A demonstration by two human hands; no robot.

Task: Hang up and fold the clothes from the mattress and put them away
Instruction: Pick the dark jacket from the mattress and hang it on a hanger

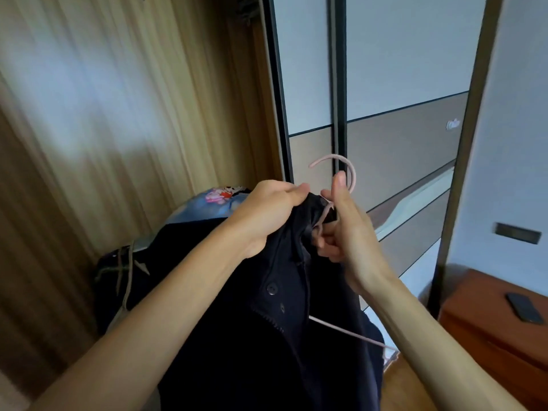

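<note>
I'm mid-hanging: my left hand [267, 215] grips the dark jacket [281, 321] by its collar, my right hand [347, 232] pinches the pink hanger [341, 166] at its neck, both before the wardrobe doors [400, 143]; next, I judge, seat the collar, then hook it inside.

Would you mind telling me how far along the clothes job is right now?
Done: the pink hanger is already threaded into the dark garment, one arm poking out below. In hand: the left hand grips the collar while the right hand holds the hanger's neck. Left: the garment is not yet hung in the wardrobe, and colourful fabric, perhaps more clothes, lies behind.
</note>
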